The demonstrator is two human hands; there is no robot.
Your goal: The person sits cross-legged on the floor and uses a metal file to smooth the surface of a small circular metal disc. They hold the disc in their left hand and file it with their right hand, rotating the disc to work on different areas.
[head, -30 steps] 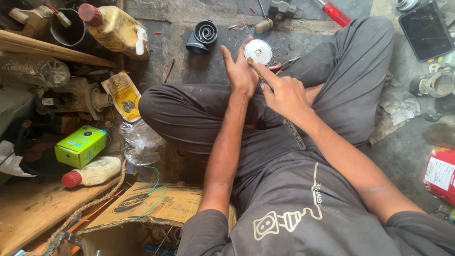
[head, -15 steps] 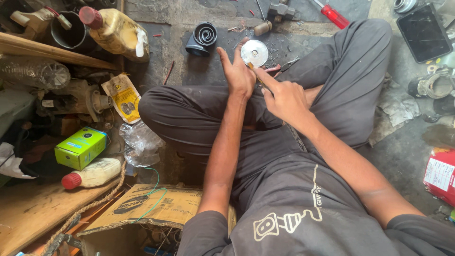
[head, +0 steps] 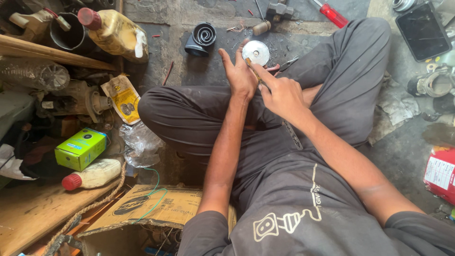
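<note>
Little is changed since half a second ago: the silver disc [head: 256, 52] is still pinched by the left hand [head: 241, 76] fingers, while a thin tool [head: 252, 70] is gripped by the right hand [head: 282, 95] fingers

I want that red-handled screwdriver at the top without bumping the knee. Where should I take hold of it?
Grip the red-handled screwdriver around its red handle, coming from above on the side away from the raised knee. The handle lies flat and exposed on the floor; its shaft runs off the frame's top edge.

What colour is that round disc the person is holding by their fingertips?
The round disc is shiny silver-white metal with a darker hub at its centre, as the head view shows.
</note>
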